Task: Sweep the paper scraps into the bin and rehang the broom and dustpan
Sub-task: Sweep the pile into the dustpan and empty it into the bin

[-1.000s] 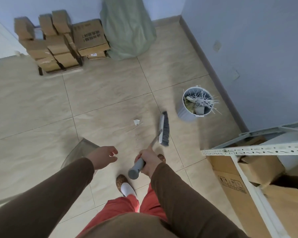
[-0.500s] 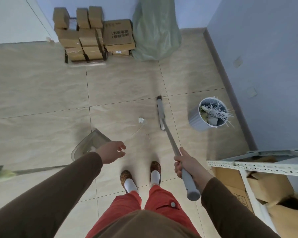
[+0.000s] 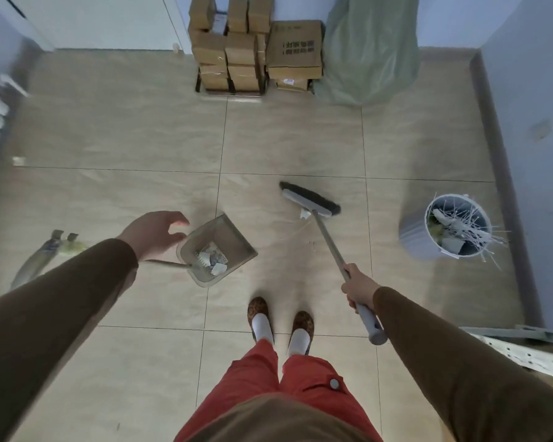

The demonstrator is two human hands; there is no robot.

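Swung sideways behind a light paper scrap (image 3: 304, 214), the stiff broom (image 3: 310, 199) stays gripped at its handle by the right hand (image 3: 359, 287) while the open left hand (image 3: 155, 232) hovers beside the dustpan (image 3: 217, 248).

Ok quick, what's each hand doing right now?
Left hand: open, fingers loosely curved, holding nothing, above the dustpan.
Right hand: gripping the broom handle.

Floor (image 3: 284, 138): beige marbled tiles. Walls (image 3: 530, 74): pale blue. Boxes (image 3: 240, 49): brown cardboard. Sack (image 3: 369, 49): pale green. Bin (image 3: 419, 237): grey-blue, white sticks inside. Broom (image 3: 310, 200): dark bristles, grey head and handle. Dustpan (image 3: 233, 247): translucent grey. Sleeves (image 3: 61, 301): brown. Trousers (image 3: 259, 374): red. Slippers (image 3: 257, 307): leopard spots; socks (image 3: 262, 325) white.
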